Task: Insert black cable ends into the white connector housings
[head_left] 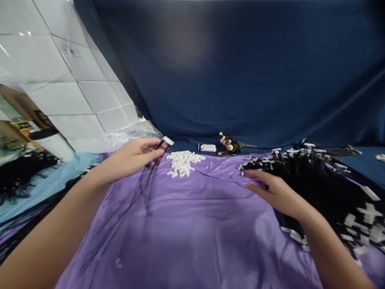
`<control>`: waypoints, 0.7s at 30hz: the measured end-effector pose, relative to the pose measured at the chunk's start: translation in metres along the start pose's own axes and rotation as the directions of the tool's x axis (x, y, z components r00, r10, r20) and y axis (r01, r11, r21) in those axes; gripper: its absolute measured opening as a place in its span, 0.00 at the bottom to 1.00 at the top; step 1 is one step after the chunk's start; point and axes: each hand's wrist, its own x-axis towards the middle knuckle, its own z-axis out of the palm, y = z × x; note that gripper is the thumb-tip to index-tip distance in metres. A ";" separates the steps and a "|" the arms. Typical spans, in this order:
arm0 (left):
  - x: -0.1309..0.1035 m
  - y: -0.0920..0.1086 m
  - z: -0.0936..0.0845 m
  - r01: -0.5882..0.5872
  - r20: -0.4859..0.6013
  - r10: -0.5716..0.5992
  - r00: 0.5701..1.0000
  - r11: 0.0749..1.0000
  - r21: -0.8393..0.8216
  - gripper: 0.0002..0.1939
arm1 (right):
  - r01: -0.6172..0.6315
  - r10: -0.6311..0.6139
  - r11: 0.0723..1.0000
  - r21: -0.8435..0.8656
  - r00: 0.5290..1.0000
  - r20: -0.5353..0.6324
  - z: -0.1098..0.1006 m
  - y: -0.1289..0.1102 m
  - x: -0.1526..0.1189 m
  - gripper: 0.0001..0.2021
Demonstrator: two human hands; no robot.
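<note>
Pinched between the thumb and fingers of my left hand is a black cable with a white connector at its tip. Its thin strands hang down, blurred, over the purple cloth. Just to the right of that hand lies a heap of small white connector pieces. My right hand reaches over the left edge of a large pile of black cables with white ends. Its thumb and fingers are apart, and I see nothing held in them.
Purple cloth covers the work surface. At the back lie a small white packet and a sprig of flowers before a dark blue curtain. On the left are a white cylindrical container, light blue cloth and more black strands.
</note>
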 end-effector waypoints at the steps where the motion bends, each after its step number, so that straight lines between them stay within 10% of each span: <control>1: 0.002 0.011 0.012 -0.008 0.121 0.013 0.993 0.999 -0.045 0.09 | -0.019 0.008 0.990 0.136 0.997 0.081 0.007 -0.009 0.004 0.22; 5: 0.022 0.006 0.074 0.082 0.291 0.006 0.957 0.955 -0.286 0.13 | -0.132 -0.041 0.822 0.553 0.956 0.289 0.039 -0.032 0.016 0.21; 9: 0.054 -0.057 0.122 0.107 0.251 -0.145 0.957 0.981 0.160 0.13 | -0.297 0.030 0.733 0.611 0.913 0.408 0.073 -0.029 0.023 0.24; 14: 0.095 -0.119 0.121 0.133 0.115 -0.198 0.973 0.898 0.420 0.12 | -0.220 0.009 0.819 0.530 0.928 0.372 0.100 -0.012 0.022 0.21; 21: 0.113 -0.153 0.125 -0.017 0.178 -0.117 0.977 0.789 0.614 0.17 | -0.115 -0.014 0.899 0.423 0.957 0.291 0.110 -0.014 0.018 0.14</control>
